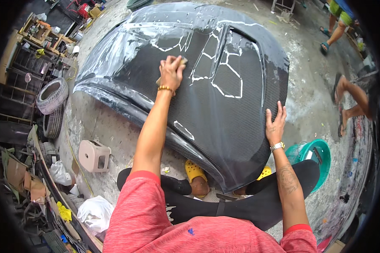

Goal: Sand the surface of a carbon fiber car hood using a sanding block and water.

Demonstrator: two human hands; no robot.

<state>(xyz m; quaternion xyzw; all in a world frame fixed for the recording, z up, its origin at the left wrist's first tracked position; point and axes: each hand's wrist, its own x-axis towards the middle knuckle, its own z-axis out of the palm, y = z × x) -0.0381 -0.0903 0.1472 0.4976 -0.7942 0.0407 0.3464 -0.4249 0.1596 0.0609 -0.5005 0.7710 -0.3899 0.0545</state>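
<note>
A black carbon-weave car hood (236, 139) lies in front of me, its far and left parts wet and streaked with grey-white, and pale outlines run round its raised vents. My left hand (172, 72) is closed round a small tan sanding block (184, 61) and presses it on the hood left of the middle; the fingers cover most of the block. At the hood's right edge, my right hand (276, 123) rests with fingers stretched out and holds nothing.
A green basin (324, 158) with a dark strip in it stands by my right knee. To the left are a beige stool (94, 156), tyres (52, 96), plastic bags (95, 213) and piled scrap. People's legs (354, 99) show at the right.
</note>
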